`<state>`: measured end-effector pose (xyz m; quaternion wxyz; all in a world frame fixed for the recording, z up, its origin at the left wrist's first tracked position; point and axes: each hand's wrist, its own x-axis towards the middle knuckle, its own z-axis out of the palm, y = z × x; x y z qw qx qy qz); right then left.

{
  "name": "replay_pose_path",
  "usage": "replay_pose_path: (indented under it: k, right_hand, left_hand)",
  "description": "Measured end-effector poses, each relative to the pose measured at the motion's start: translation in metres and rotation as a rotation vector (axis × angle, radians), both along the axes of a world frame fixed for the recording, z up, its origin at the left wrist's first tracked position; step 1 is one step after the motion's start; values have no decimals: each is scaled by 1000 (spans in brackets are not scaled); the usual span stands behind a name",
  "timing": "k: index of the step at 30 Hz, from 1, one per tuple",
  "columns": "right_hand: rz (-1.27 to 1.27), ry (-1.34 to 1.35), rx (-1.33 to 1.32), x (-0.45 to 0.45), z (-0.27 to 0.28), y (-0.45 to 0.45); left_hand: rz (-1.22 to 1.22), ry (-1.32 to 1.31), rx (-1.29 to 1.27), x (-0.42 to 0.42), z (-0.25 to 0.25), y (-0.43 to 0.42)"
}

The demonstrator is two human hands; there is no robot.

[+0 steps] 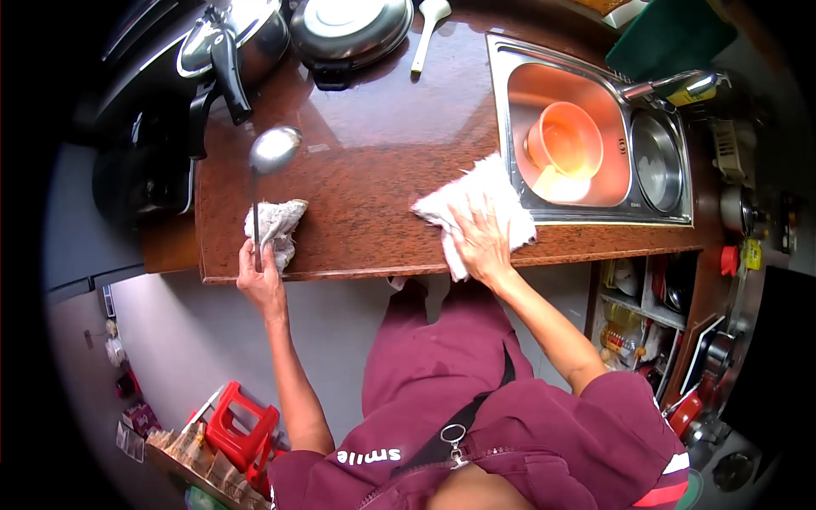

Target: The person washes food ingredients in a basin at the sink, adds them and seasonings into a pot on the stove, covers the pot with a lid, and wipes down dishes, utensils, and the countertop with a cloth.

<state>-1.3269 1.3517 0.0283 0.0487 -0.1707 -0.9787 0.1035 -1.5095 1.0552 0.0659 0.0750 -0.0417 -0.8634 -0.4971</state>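
Note:
My left hand is at the counter's front edge, its fingers closed around the handle of a metal ladle. The ladle's bowl points away from me, over the counter. A crumpled greyish cloth lies right by those fingers, behind the handle; whether the hand also grips it I cannot tell. Farther right, my right hand lies flat with fingers stretched out on a white cloth. That cloth is spread on the brown counter and touches the sink's left rim.
The steel sink holds an orange tub. Beside its faucet stands a green board. A lidded pan, a white spoon and a pressure cooker stand at the back. A red stool is lower left.

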Motion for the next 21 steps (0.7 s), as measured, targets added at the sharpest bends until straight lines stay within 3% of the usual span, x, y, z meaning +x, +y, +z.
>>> replay_pose_path:
  k: [2,6,9,11,14,15,16,18,19,21]
  right_hand:
    - [-79,-4,-59,16,3,-5]
    - [-83,-22,-47,19,12,-33]
    - [273,70,-202,-4,-6,-40]
    - [595,113,-168,-37,6,-47]
    - [750,151,-611,-95,12,-34]
    - [549,285,-695,-113,17,-22]
    - [531,465,-658,-146,39,2]
    - [181,576,-621,-204,44,48]
    - [-6,639,-833,-236,43,70]
    - [-185,633,-767,-297,47,114]
  left_hand:
    - [2,-22,-116,-5,2,8]
    - [-9,-38,-55,-6,-19,10]
    - [38,71,85,5,-10,25]
    - [92,-37,97,15,8,33]
    - [126,41,126,29,11,33]
    - [165,72,190,34,17,38]
    - [192,7,136,41,17,30]
    - [257,160,99,53,25,36]
    - [294,63,74,64,34,35]
    - [347,2,66,84,29,27]
